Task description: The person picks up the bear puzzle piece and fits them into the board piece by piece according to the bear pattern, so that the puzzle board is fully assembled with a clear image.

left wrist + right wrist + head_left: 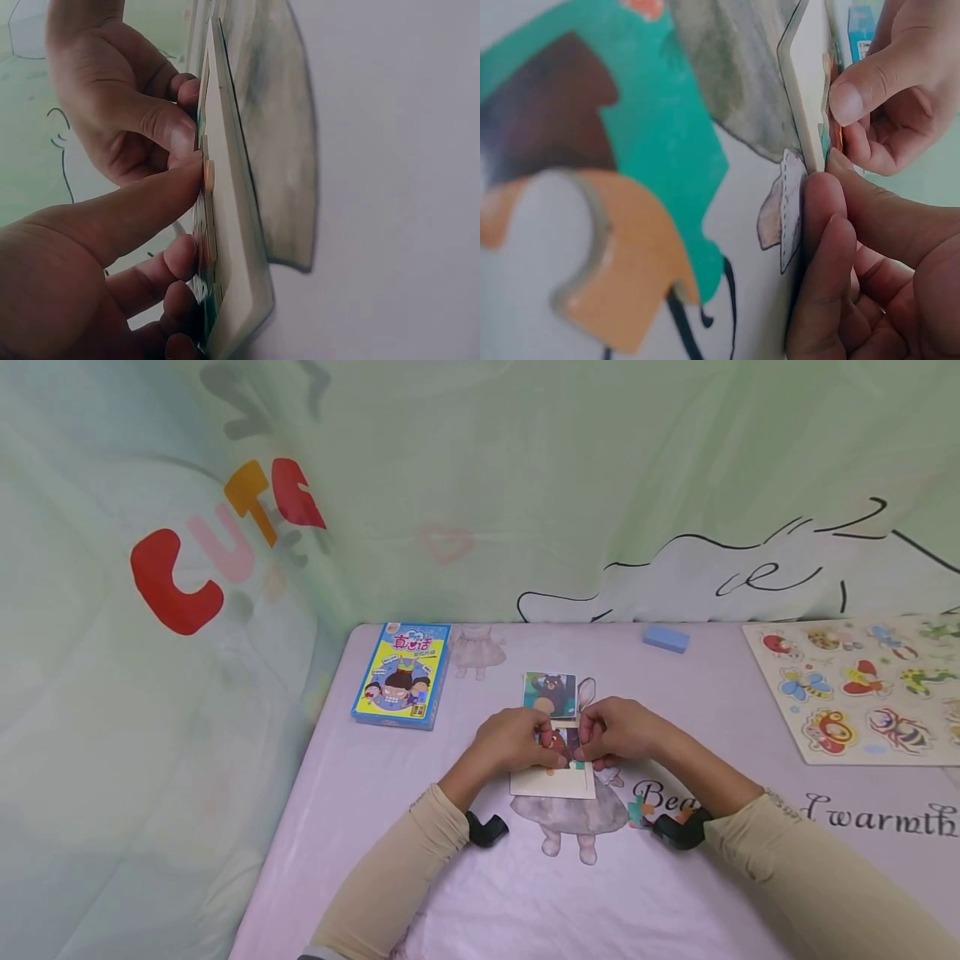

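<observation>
A small jigsaw board (551,783) lies on the table, its pale lower part bare and bear-picture pieces (555,739) in its upper part. My left hand (516,739) bends over it from the left, thumb and fingertips pinching a piece in the picture. At the right edge, my right hand (618,729) grips the board (802,82) between thumb and curled fingers; the thumbs nearly meet in the left wrist view. Just beyond the board is a bear picture card (550,693). Loose puzzle pieces (641,247) lie near my right wrist. My fingers partly hide the picture.
At the back left lies a blue and yellow box (401,677). A blue block (666,638) is near the back edge. To the right is a wooden board with insect pictures (862,693). Hanging printed cloth (450,485) borders the table's back and left.
</observation>
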The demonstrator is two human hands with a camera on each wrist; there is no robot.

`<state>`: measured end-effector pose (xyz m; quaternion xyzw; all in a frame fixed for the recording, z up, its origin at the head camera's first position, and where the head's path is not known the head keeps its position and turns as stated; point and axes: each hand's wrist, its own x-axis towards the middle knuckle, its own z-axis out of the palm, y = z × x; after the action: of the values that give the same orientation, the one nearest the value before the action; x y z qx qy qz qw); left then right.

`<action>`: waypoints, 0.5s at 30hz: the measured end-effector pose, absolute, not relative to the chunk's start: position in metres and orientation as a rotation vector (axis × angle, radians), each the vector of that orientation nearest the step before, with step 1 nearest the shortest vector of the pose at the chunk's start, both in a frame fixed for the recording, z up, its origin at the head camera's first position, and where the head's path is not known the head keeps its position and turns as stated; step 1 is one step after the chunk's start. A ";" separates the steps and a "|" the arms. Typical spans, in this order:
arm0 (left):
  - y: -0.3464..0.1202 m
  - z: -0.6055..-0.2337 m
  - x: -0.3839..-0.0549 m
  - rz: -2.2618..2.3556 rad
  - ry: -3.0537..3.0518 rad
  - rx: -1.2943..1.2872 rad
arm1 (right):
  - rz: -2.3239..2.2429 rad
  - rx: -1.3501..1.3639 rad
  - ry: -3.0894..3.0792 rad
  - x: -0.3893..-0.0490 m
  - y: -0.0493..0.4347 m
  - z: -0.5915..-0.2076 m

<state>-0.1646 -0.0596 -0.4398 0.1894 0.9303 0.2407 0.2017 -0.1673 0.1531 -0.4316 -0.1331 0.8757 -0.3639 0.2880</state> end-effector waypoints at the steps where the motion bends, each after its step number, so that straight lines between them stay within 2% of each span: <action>1: -0.059 -0.440 -0.165 0.670 2.600 0.534 | -0.969 -0.359 2.346 -0.167 0.153 -0.432; 15: -0.064 -0.437 -0.169 0.661 2.585 0.530 | -1.009 -0.325 2.315 -0.166 0.152 -0.432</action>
<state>-0.1691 -0.0638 -0.4373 0.1907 0.9293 0.2375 0.2090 -0.1659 0.1524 -0.4323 -0.1222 0.8693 -0.3788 0.2932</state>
